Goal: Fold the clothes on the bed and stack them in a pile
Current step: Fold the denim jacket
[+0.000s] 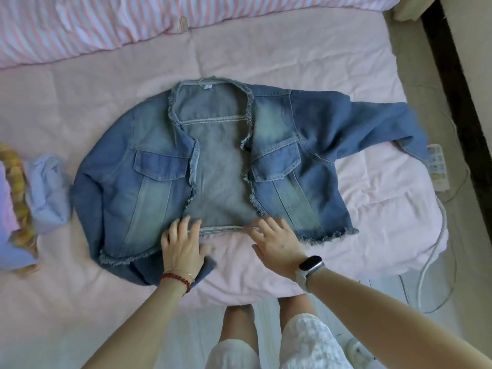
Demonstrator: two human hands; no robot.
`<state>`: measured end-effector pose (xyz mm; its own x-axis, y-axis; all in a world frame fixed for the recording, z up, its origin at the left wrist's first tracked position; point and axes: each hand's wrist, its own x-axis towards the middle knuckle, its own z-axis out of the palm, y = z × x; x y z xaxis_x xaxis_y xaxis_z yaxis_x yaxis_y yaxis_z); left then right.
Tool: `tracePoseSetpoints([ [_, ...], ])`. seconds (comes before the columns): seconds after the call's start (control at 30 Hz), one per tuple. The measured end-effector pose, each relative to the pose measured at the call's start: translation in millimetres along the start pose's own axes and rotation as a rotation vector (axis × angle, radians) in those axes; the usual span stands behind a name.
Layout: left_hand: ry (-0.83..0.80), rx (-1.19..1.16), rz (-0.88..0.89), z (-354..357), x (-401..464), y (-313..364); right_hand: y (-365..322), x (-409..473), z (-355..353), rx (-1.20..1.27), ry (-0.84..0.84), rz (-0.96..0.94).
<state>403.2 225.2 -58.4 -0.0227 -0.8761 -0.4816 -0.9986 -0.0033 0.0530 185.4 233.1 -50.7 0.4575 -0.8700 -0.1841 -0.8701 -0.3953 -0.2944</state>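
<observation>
Now, line by line:
Jacket: a denim jacket (149, 166) lies face up and open on the bed (80, 102), collar toward the far side, frayed hem toward the person.
Sleeves: the one on the person's right stretches out toward the bed's edge; the one on the left is folded under at the near corner.
Left hand: the left hand (182, 245) lies flat, fingers spread, on the hem of the left front panel.
Right hand: the right hand (277, 243) lies flat too, fingers spread, its tips on the hem by the right front panel.
Wrists: a red bracelet (177, 278) on the left, a watch (310, 263) on the right.
Other clothes: a heap (40, 193) of lilac and pale blue cloth sits at the bed's left edge, just beside the jacket.
Quilt: a pink-striped quilt (106, 22) lies along the far side.
Floor: a power strip (438, 167) with cables lies right of the bed.
</observation>
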Motion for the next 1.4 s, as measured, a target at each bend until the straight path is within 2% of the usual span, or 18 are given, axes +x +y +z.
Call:
tracePoseSetpoints([
  [0.07, -0.003, 0.088, 0.022, 2.8, 9.9, -23.6, -12.6, 18.3, 17.0, -0.145, -0.101, -0.017],
  [0.2, 0.079, 0.127, 0.126, 5.3, 31.8, -35.5, -21.2, 49.6, 33.7, -0.337, -0.031, -0.07],
  [0.3, 0.186, 0.074, 0.151, 7.5, 34.8, -38.6, -15.5, 53.5, 30.6, -0.267, 0.022, -0.115],
  [0.4, 0.159, -0.001, 0.26, -1.0, 30.9, -39.0, -9.2, 46.6, 21.6, -0.182, 0.063, -0.172],
  [0.47, -0.012, -0.046, 0.309, -4.1, 23.8, -41.9, -8.8, 42.3, 14.8, -0.205, -0.177, -0.134],
  [0.53, -0.036, -0.139, 0.271, -3.7, 9.2, -52.2, -12.5, 39.8, 15.9, -0.211, -0.484, 0.003],
  [0.6, 0.21, -0.259, 0.057, -0.1, -11.3, -66.1, -29.2, 43.6, 16.1, -0.127, -0.499, 0.074],
  [0.7, 0.462, -0.507, -0.463, 10.0, -31.3, -95.0, -75.0, 54.5, 22.7, 0.023, -0.286, -0.062],
  [0.8, 0.239, -1.1, -0.908, 20.1, -31.3, -128.0, -123.9, 57.9, 43.1, 0.017, -0.286, -0.207],
  [0.87, 0.047, -1.497, -0.989, 26.1, -31.3, -143.5, -150.0, 56.2, 60.1, -0.085, -0.386, -0.194],
  [0.9, 0.005, -1.511, -0.956, 26.3, -32.5, -148.5, -159.0, 55.1, 66.5, -0.105, -0.442, -0.165],
  [0.97, 0.036, -1.422, -0.859, 23.2, -37.3, -155.7, -168.1, 54.8, 72.4, -0.01, -0.447, -0.031],
  [1.07, 0.261, -1.292, -0.722, 11.1, -48.0, -172.2, -179.2, 55.7, 65.4, 0.563, -0.664, 0.218],
  [1.17, 0.492, -0.977, -0.717, -8.2, -60.5, -196.7, -192.8, 52.4, 54.3, 0.806, -0.793, 0.183],
  [1.23, 0.582, -0.719, -0.714, -20.6, -67.5, -215.3, -197.0, 58.0, 45.5, 0.807, -0.662, 0.204],
  [1.33, 0.638, -0.435, -0.629, -33.3, -71.1, -235.5, -188.5, 85.7, 37.6, 0.572, -0.05, 0.12],
  [1.37, 0.637, -0.388, -0.624, -34.9, -71.4, -239.7, -185.8, 98.2, 36.3, 0.426, 0.047, 0.028],
  [1.4, 0.636, -0.371, -0.643, -36.0, -71.4, -242.6, -184.0, 109.6, 37.5, 0.277, -0.011, -0.051],
])
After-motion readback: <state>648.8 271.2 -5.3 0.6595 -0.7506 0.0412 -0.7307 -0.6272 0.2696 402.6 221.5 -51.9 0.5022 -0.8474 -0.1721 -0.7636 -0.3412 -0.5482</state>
